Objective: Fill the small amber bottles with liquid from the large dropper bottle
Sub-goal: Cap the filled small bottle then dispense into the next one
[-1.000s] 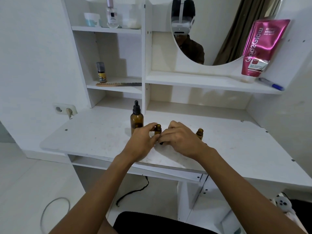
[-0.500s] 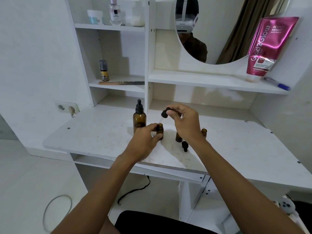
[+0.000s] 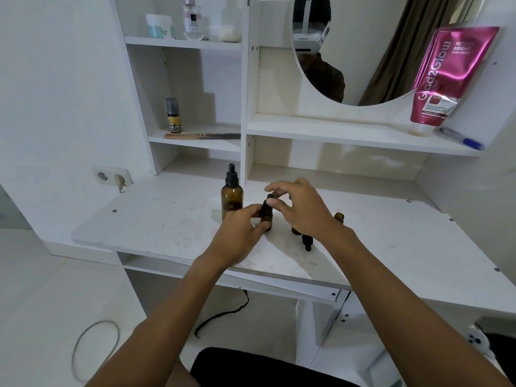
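Observation:
The large amber dropper bottle (image 3: 232, 195) stands upright with its black dropper cap on, at the back middle of the white desk (image 3: 167, 219). My left hand (image 3: 240, 233) grips a small amber bottle (image 3: 266, 215) standing on the desk. My right hand (image 3: 303, 208) pinches the black dropper cap (image 3: 268, 201) on top of that small bottle. An open small amber bottle (image 3: 339, 217) stands to the right, behind my right wrist. Another small bottle (image 3: 295, 230) is mostly hidden under my right hand. A loose black dropper cap (image 3: 306, 242) lies on the desk.
Shelves behind hold a comb (image 3: 201, 135), a small yellow-labelled bottle (image 3: 173, 115), jars and a perfume bottle (image 3: 192, 19). A pink tube (image 3: 444, 79) and a blue pen (image 3: 460, 139) sit on the right shelf under a round mirror (image 3: 377, 37). A wall socket (image 3: 111, 175) is left.
My right hand brought the black dropper cap down from above onto the small bottle held by my left hand. The left hand stayed on that bottle.

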